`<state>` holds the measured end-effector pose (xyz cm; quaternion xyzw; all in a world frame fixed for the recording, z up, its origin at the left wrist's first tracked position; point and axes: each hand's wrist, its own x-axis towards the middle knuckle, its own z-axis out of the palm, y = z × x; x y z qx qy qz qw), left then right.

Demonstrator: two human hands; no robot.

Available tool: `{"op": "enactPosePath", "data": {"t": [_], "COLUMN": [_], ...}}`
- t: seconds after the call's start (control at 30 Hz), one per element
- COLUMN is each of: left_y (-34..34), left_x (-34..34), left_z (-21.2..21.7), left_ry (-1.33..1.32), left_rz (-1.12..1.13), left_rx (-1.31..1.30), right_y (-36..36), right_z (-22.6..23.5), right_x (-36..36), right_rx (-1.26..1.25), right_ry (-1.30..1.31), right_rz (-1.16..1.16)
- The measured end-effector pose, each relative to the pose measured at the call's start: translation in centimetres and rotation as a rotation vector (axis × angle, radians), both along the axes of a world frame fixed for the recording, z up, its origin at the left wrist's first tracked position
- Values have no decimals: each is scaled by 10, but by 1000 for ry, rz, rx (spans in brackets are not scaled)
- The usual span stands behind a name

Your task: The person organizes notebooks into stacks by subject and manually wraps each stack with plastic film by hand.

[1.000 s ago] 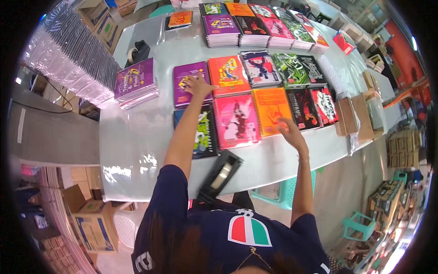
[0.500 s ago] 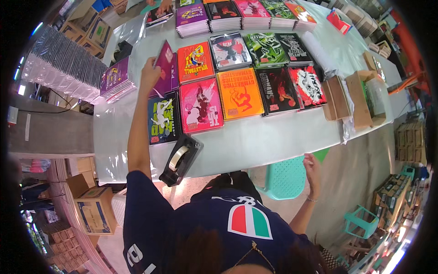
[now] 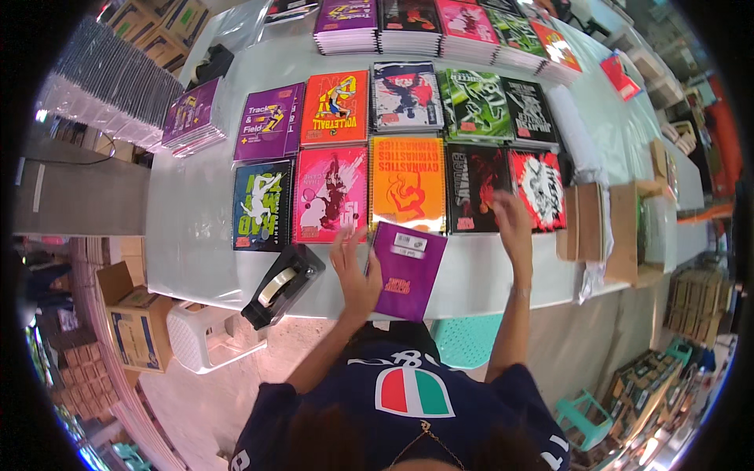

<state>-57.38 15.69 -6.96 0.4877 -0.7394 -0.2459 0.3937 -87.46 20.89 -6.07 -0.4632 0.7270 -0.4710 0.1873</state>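
A purple spiral notebook [image 3: 408, 271] lies back cover up at the near table edge, with a white label on it. My left hand [image 3: 355, 275] is beside its left edge, fingers spread and thumb close to the cover. Over the black notebook [image 3: 470, 196] hovers my right hand [image 3: 512, 224], its fingers loosely bent and apart; I make out nothing in it. Notebooks lie in two rows beyond: an orange gymnastics one [image 3: 408, 188], a pink one [image 3: 331, 196], a dark blue one [image 3: 263, 206] and a purple track one [image 3: 267, 124] among them.
A black tape dispenser [image 3: 283, 286] stands at the near edge, left of my left hand. Stacked notebooks [image 3: 408, 35] line the far side. Open cardboard boxes [image 3: 628, 228] sit at the right. A tall shrink-wrapped stack [image 3: 118, 94] stands left; a green stool [image 3: 469, 341] is below the table edge.
My left hand has brought the purple notebook from the far left stack to the near edge and its fingers are now spread. My right hand has moved up over the table.
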Motion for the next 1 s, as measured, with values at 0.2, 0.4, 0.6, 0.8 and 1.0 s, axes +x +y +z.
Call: {"op": "enactPosePath", "data": {"t": [0.2,0.4,0.6,0.8,1.0], "left_y": [-237,-312,-323,-200,-104], "left_x": [-104,-114,-107,-18,40], "left_z": [-2,-27,3,111,132], "left_ry": [-248,-629,-497,50,396], "left_rz": [141,150,18,-187,-26], "left_rx": [-150,181,128,107,40], "right_y": [-253,-348,-349,-207,-3], "right_z": [-38,-64,-74,75,105], "right_x": [-34,-52,-108,-80,-4], "right_rx": [-246,336,-9,-392,-98], "right_ry": [399,471,307,256,-340], "right_rz": [64,10,18,-116,-145]}}
